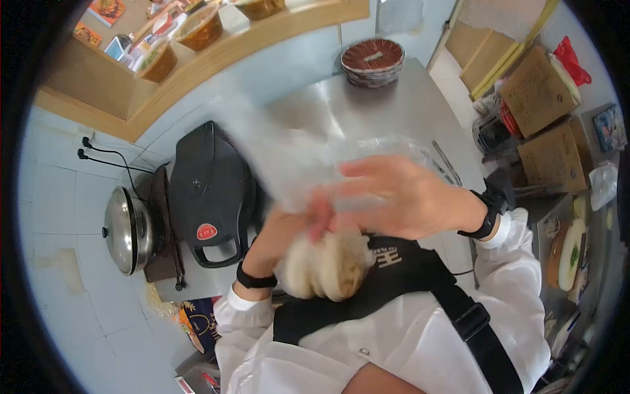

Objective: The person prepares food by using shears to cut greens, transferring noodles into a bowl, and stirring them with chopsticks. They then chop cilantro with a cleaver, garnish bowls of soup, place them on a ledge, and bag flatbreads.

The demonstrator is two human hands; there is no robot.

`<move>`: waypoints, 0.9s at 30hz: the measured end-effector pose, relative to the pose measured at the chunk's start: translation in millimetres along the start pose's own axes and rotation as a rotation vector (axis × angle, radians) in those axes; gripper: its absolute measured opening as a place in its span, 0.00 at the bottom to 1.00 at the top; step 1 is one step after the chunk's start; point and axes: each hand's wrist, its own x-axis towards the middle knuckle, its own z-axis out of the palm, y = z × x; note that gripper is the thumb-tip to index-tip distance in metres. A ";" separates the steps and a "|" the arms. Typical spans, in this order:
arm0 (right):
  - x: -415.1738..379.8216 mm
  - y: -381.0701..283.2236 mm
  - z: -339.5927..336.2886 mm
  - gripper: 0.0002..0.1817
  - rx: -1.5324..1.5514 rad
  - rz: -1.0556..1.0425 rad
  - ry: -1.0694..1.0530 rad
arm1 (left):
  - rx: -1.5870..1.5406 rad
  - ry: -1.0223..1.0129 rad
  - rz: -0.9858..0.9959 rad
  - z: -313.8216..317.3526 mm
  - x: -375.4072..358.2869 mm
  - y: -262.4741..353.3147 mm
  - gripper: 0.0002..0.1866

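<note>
Close to my chest hangs a clear plastic bag of pale buns (325, 266), its neck gathered above them. My left hand (285, 226) is closed around that neck, and its fingertips are blurred. Over the neck, my right hand (407, 197) is moving with its fingers stretched out to the left and apart. The loose, smeared upper part of the bag (275, 151) spreads above both hands toward the upper left. More clear plastic (387, 146) lies on the metal worktop behind my right hand.
A black electric griddle (213, 190) with its lid down stands left on the steel worktop (315, 108). Beside it is a lidded metal pot (128, 230). A wrapped red-brown stack (373, 59) sits at the back, tongs (446, 164) at right. Cardboard boxes (538, 92) are piled further right.
</note>
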 end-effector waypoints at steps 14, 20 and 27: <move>22.2 20.1 -23.6 0.05 -0.390 -0.066 -0.613 | 1.239 -0.267 0.298 -6.5 29.6 32.4 0.12; 1.5 25.0 -1.9 0.11 0.373 0.437 -0.378 | 1.412 0.106 0.141 -9.4 37.4 68.6 0.08; -1.6 20.8 80.5 0.16 1.925 0.617 -0.409 | 0.695 0.296 0.446 11.0 53.7 83.9 0.10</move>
